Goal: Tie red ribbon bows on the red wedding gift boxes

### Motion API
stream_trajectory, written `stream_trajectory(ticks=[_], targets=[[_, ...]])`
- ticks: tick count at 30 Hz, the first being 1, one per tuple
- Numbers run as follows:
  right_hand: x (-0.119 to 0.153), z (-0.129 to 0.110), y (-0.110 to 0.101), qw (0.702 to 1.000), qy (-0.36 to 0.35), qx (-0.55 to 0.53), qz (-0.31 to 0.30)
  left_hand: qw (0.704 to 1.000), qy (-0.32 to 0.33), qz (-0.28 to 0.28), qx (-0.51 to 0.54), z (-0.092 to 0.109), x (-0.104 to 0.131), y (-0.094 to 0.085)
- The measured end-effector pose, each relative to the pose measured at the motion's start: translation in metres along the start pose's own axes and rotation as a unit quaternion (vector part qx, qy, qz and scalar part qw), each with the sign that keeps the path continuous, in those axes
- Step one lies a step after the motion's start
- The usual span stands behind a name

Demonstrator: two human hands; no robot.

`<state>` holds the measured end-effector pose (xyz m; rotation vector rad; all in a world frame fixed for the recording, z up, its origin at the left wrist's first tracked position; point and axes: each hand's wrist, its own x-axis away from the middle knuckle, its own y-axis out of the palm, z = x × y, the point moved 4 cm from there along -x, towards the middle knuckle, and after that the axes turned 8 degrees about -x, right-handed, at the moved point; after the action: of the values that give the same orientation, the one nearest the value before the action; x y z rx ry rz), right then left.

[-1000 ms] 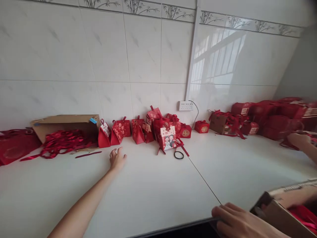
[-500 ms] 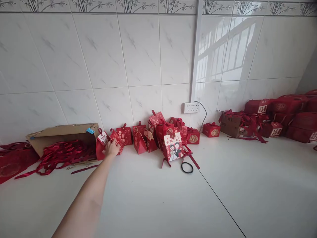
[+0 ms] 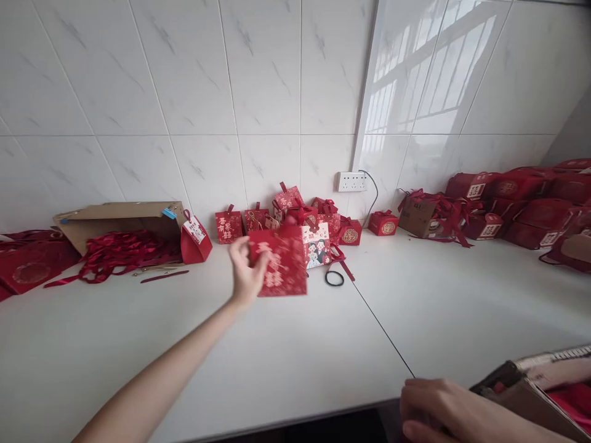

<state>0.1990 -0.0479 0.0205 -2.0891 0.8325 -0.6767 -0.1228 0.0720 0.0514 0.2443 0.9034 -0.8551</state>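
Observation:
My left hand (image 3: pixel 249 271) is closed on the left edge of a red gift box (image 3: pixel 286 261) with pale lettering, thumb in front. It is held above the white table and looks slightly blurred. Behind it, a box with a cartoon couple (image 3: pixel 316 246) stands among several red gift boxes, partly covered by the held one. At the lower right, my right hand (image 3: pixel 434 403) has its fingers curled downward near the table's front edge. Whatever they may grip is hidden. Beside that hand is an open carton (image 3: pixel 517 394) with red material inside.
A cardboard box (image 3: pixel 120 212) spilling red ribbons lies on its side at left, with a red pouch-shaped box (image 3: pixel 196 240) beside it. A black ring (image 3: pixel 334 279) lies mid-table. Red cases (image 3: pixel 545 209) are piled at right. A power strip (image 3: pixel 352 181) is on the wall.
My left hand has moved right and nearer, carrying a red gift box away from the cardboard box. My right hand and the open carton have come into view as the camera tilted down.

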Motion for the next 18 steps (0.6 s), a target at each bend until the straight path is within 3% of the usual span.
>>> stream_trajectory(ticks=[2,4,7,10,13,15,18], targets=[[0.002,-0.007,-0.009,1.000,0.007,0.002,0.024,0.989,-0.027,-0.120,0.078,0.020,0.045,0.028],[0.002,-0.010,-0.020,0.997,-0.002,0.020,0.078,0.968,-0.076,-0.227,0.080,0.032,0.084,0.049],[-0.007,-0.011,-0.041,0.984,-0.017,0.053,0.171,0.948,-0.112,-0.289,0.070,0.044,0.114,0.066],[-0.030,-0.008,-0.059,0.971,-0.029,0.062,0.228,0.947,-0.104,-0.294,0.081,0.055,0.116,0.080],[-0.055,0.000,-0.073,0.942,-0.037,0.065,0.328,0.941,-0.076,-0.315,0.093,0.063,0.107,0.095],[-0.065,0.008,-0.077,0.920,-0.044,0.021,0.389,0.937,-0.052,-0.327,0.109,0.065,0.100,0.102],[-0.068,0.017,-0.074,0.901,-0.068,-0.095,0.418,0.935,-0.042,-0.324,0.138,0.064,0.095,0.105]])
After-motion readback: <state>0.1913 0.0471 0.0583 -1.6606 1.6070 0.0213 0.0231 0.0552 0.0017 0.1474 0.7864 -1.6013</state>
